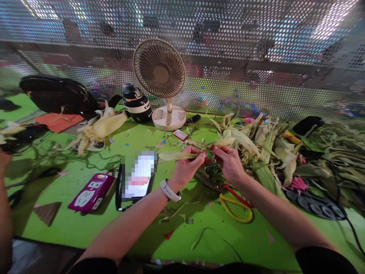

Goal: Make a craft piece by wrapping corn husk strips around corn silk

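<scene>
Over the middle of the green table, my left hand [186, 169] pinches a pale strip of corn husk [176, 156], whose broad end points left. Close beside it, my right hand [228, 161] has its thumb and fingers closed on the same husk near a twisted, knotted-looking part. Dark green string [212, 167] lies just below and between the hands. Scissors with red and yellow handles [236, 213] rest under my right wrist. A heap of dried corn husks [256, 140] spreads behind and to the right of my right hand.
A fan [159, 72] and a black bottle [137, 102] stand at the back. Left of my arm lie a phone [139, 175], a purple power strip [91, 194] and a husk bundle [104, 127]. A perforated metal screen [228, 57] rises behind. Another person's arm [4, 205] shows far left.
</scene>
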A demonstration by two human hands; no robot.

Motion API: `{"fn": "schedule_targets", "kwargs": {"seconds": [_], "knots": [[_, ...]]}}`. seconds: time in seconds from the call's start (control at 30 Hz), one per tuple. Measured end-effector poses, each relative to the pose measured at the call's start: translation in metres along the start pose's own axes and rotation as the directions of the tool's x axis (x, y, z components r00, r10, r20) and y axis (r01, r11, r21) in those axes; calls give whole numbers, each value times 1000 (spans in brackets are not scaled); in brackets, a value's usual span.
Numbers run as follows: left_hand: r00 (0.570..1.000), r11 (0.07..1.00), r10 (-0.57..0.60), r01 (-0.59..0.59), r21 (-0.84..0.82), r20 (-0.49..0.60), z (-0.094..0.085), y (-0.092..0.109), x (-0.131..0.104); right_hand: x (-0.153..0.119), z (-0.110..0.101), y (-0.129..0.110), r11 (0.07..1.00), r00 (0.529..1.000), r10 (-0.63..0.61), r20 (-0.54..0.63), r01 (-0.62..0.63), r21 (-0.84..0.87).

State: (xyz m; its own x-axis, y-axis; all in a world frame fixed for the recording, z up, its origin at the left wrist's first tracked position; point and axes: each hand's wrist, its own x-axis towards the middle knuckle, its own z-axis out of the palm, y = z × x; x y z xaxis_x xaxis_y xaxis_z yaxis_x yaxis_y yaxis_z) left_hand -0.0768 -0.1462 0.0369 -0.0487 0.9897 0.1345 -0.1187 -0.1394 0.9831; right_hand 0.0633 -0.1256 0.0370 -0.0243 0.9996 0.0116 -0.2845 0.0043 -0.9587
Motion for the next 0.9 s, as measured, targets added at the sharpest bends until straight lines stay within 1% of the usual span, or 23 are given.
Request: {"fn": "schedule_targets", "kwargs": {"seconds": [0.1, 0.2, 0.23, 0.27, 0.3, 0.33, 0.37, 0.4, 0.43, 0.5, 0.53, 0.57, 0.6, 0.63, 0.7, 0.8, 0.83, 0.87, 0.9], "knots": [[999, 999, -36, 35, 26, 41, -2, 3, -1, 0, 2, -2, 999, 1000, 20, -24, -19, 51], [994, 996, -70, 75, -55, 84, -3, 5, 1, 4, -1, -3, 999, 999, 28, -16, -27, 37], [993, 994, -69, 77, -80, 96, -4, 5, 3, 5, -3, -4, 999, 998, 52, 20, -52, -6], [993, 993, -61, 71, -99, 102, -5, 4, 5, 6, -5, -6, 992, 992, 97, 86, -90, -84], [993, 992, -53, 64, -110, 106, -6, 3, 8, 7, -8, -9, 974, 974, 154, 168, -121, -192], [993, 992, -48, 60, -109, 109, -7, 1, 10, 7, -10, -13, 941, 946, 209, 248, -125, -314], [993, 994, -49, 60, -96, 112, -9, 0, 12, 6, -11, -18, 899, 916, 248, 317, -95, -428], [992, 996, -49, 58, -70, 116, -10, -2, 14, 4, -13, -23, 865, 908, 229, 350, -24, -502], [991, 998, -44, 49, -34, 124, -11, -2, 15, 1, -13, -29, 847, 924, 150, 352, 64, -528], [989, 998, -18, 9, 56, 149, -11, -1, 15, -3, -13, -39, 796, 947, -87, 309, 252, -550], [987, 995, -2, -14, 96, 163, -11, 0, 14, -5, -13, -42, 740, 937, -202, 285, 336, -582], [983, 991, 10, -34, 129, 182, -10, 1, 13, -5, -13, -44, 673, 919, -278, 281, 395, -625], [980, 987, 17, -48, 152, 200, -10, 2, 12, -5, -14, -44, 607, 901, -317, 295, 432, -667], [976, 985, 21, -57, 164, 216, -9, 3, 11, -3, -14, -43, 548, 891, -319, 324, 452, -703], [970, 984, 24, -66, 168, 242, -8, 3, 11, 0, -16, -40, 475, 876, -292, 383, 480, -737], [962, 980, 2, -57, 193, 272, -8, 4, 10, 3, -18, -36, 421, 842, -347, 413, 533, -734], [951, 977, -19, -48, 207, 308, -8, 5, 9, 3, -19, -37, 412, 832, -376, 408, 544, -731], [930, 976, -41, -41, 215, 366, -8, 6, 8, 3, -18, -38, 410, 825, -397, 402, 552, -726], [895, 976, -66, -35, 216, 441, -8, 9, 6, 3, -17, -40, 418, 820, -405, 404, 559, -716]]}}
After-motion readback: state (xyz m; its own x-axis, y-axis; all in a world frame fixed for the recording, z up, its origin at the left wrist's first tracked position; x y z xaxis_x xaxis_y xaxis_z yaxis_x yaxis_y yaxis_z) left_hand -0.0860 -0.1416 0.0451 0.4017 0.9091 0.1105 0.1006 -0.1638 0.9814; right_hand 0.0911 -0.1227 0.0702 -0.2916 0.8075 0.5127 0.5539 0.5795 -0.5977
